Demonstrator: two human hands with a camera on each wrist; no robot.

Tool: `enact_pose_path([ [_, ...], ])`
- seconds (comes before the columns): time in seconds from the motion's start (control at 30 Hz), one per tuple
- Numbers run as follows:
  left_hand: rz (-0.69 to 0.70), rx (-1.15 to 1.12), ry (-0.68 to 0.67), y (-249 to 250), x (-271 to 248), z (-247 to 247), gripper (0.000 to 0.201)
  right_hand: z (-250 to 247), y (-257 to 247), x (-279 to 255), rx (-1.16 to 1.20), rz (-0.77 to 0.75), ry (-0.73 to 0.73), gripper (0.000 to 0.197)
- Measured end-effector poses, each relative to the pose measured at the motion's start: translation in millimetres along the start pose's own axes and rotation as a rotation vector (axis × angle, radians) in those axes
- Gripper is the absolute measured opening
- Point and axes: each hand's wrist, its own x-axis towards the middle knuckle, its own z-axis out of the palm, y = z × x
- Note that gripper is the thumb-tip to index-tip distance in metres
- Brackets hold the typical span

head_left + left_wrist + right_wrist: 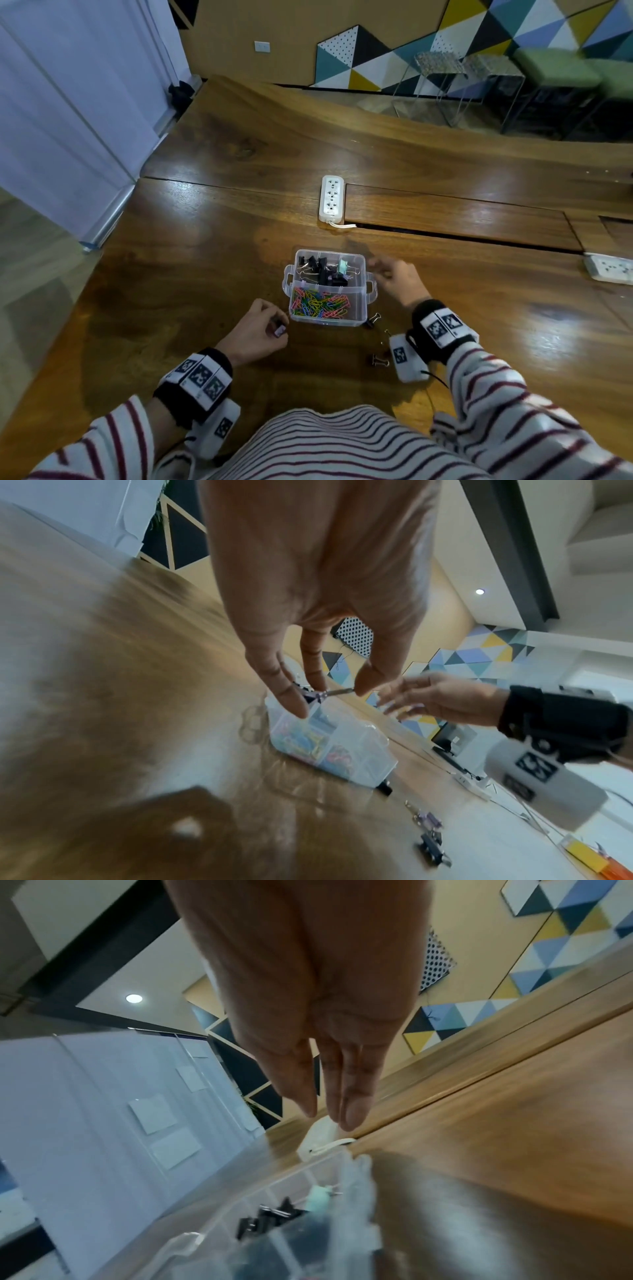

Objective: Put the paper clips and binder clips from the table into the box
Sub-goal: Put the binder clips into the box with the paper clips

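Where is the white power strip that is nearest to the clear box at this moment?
In the head view the white power strip lies on the wooden table, beyond the clear box and slightly to its left, with the right hand nearer the person.

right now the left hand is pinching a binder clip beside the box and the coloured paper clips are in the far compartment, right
Not quite. The left hand does pinch a binder clip beside the box, but the head view shows the coloured paper clips in the near compartment; the far one holds binder clips.
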Motion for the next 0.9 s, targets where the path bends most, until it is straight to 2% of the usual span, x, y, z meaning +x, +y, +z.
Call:
enact_pose_path([
  [0.1,0.047,0.040,0.022,15,14,-10,0.026,-7,38,-21,-0.162,0.042,-0.015,0.026],
  [0.2,0.112,0.088,0.056,33,40,-24,0.026,7,63,-47,-0.260,0.046,-0.155,0.023],
  [0.27,0.125,0.144,0.058,45,62,-30,0.028,22,69,-63,-0.328,0.030,-0.193,0.024],
  [0.4,0.102,0.267,0.078,62,103,-32,0.034,44,69,-81,-0.361,0.033,-0.129,0.039],
  [0.57,0.106,0.393,0.028,62,126,-24,0.033,66,52,-94,-0.447,0.032,-0.152,0.058],
  [0.67,0.112,0.442,0.013,57,130,-20,0.032,76,50,-98,-0.422,0.034,-0.138,0.052],
  [0.8,0.111,0.425,0.002,54,129,-19,0.035,77,51,-99,-0.344,0.009,-0.136,0.033],
  [0.9,0.183,0.383,0.053,63,121,-16,0.032,74,53,-99,-0.318,0.019,-0.169,0.028],
])
